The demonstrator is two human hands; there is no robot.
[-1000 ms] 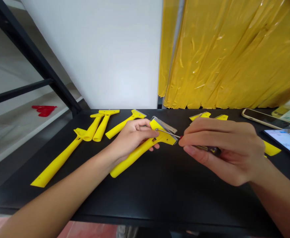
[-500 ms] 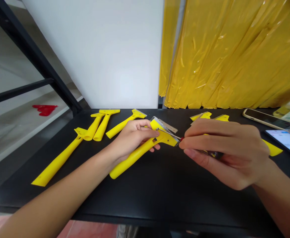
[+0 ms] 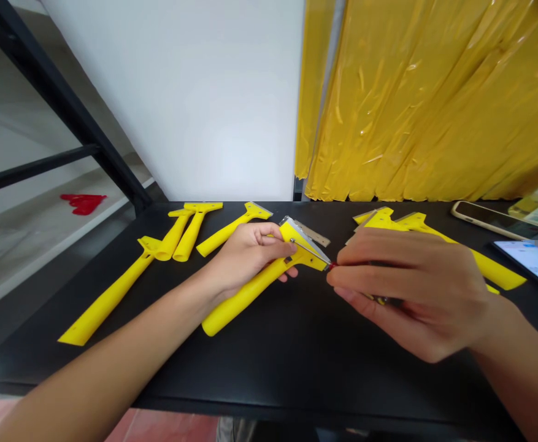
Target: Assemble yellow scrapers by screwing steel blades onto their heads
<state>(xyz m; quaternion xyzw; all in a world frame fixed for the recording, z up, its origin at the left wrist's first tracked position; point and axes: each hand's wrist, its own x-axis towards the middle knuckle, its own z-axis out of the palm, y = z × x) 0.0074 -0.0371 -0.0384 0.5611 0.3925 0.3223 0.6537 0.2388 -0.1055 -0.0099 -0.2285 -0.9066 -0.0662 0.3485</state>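
Note:
A yellow scraper [image 3: 245, 298] with a metal edge on its head is held in my left hand [image 3: 254, 255], thumb near a screw on the head. My right hand [image 3: 411, 288] pinches a screwdriver [image 3: 312, 252] whose thin shaft lies across the scraper head, its tip at the screw by my left thumb. Most of the screwdriver's handle is hidden by my right fingers. Behind the held head lies a flat metal blade [image 3: 313, 233] on the black table.
Several yellow scrapers [image 3: 112, 294] lie at the left and more [image 3: 494, 264] behind my right hand. Two phones [image 3: 499, 221] rest at the right of the black table [image 3: 296, 368]. A red item [image 3: 83, 202] is on the left shelf.
My right hand has shifted slightly left and down with the screwdriver, uncovering more of the scrapers behind it. My left hand and the held scraper have barely moved.

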